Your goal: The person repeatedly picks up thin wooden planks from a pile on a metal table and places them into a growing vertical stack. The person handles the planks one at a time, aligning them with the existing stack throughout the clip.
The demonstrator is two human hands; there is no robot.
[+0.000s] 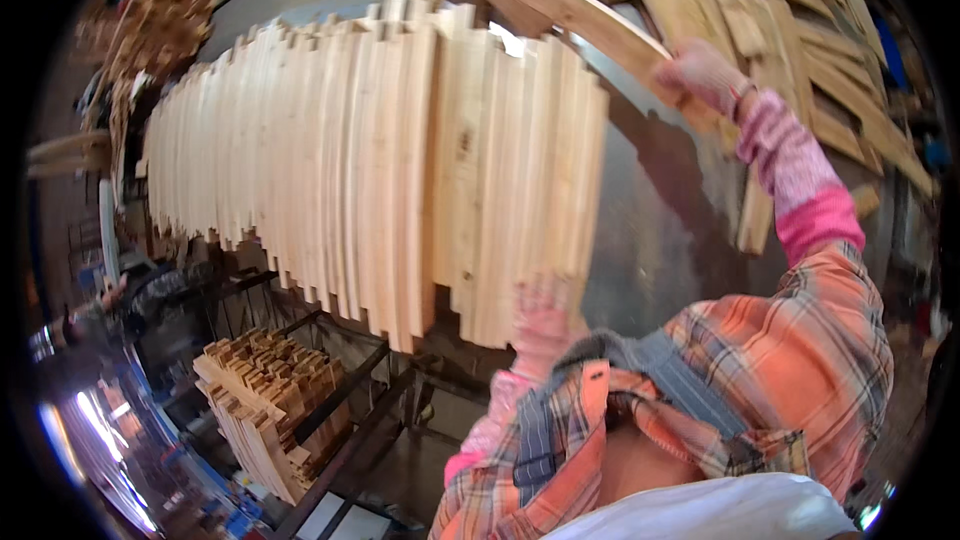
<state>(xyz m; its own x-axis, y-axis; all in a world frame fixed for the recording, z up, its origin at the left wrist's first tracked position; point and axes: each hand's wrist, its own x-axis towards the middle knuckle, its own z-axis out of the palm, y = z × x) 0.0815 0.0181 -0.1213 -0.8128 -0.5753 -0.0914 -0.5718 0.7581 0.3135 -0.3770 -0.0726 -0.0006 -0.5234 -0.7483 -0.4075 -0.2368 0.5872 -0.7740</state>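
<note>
A long wooden board (560,2) slants across the far side of the table, its right end gripped by my gloved right hand (705,80). Pale wooden strips (330,160) stand packed side by side in a long row on the metal tabletop (650,230). At the near end of the row's rightmost strips (535,170) lies my gloved left hand (542,318), its fingers stretched out over the wood. A narrow gap splits the row near its right part. Some motion blur softens the left hand's fingers.
Loose boards (790,70) lie heaped at the far right. Below the table's left side, a stack of cut wood (270,400) stands beside dark metal bars (340,395). More stacked wood (170,10) rises at the far left. Another person's arm (95,305) shows at the left.
</note>
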